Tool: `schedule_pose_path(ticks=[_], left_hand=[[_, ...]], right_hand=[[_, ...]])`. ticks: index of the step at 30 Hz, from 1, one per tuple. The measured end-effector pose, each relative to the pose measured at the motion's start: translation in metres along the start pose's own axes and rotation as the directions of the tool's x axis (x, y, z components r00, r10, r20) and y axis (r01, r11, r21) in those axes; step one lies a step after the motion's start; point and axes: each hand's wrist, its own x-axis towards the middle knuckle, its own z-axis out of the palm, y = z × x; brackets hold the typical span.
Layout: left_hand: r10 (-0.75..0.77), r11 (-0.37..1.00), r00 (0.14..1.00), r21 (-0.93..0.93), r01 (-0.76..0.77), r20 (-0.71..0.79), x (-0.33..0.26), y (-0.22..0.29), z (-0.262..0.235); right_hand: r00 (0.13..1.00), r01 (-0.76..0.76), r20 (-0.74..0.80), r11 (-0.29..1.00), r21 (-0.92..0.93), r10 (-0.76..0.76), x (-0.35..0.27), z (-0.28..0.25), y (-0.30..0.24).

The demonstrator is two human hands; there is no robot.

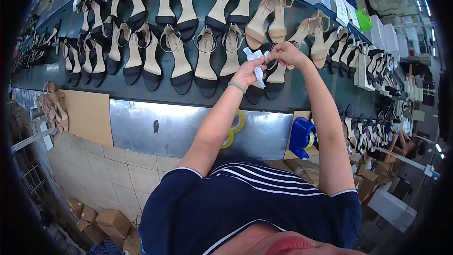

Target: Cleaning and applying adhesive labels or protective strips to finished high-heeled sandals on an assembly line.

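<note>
My left hand (247, 72) is closed round a crumpled piece of white tissue paper (259, 76), which sticks out above and below the fingers. Close beside it, my right hand (289, 54) pinches at the dark ankle strap of a black sandal; the fingers partly hide the strap. Below both hands, a pair of black open-toe sandals (275, 89) with beige insoles lies on the dark green bench (155, 95). Just left of my left hand lies another black sandal (231, 49). Beige sandals (278, 23) lie beyond my hands.
Rows of black sandals (179, 61) cover the bench on both sides. Along the near metal edge are yellow tape rolls (239, 121) and a blue tape dispenser (302, 137). Beige sandals (57, 108) hang at the left by a cardboard sheet (87, 118). Cardboard boxes (112, 223) lie on the floor.
</note>
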Motion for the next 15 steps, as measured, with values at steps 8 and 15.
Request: schedule_pose_path(ticks=[8, 15], left_hand=[[0.075, 0.997, 0.996, 0.025, -0.073, -0.054, 0.003, 0.003, 0.0], [0.239, 0.971, 0.941, 0.066, -0.229, -0.238, -0.001, 0.0, 0.014]], right_hand=[[0.998, -0.016, -0.069, 0.998, -0.068, 0.011, 0.006, 0.003, -0.008], [0.989, -0.047, -0.15, 0.968, -0.245, 0.01, 0.011, 0.006, -0.009]])
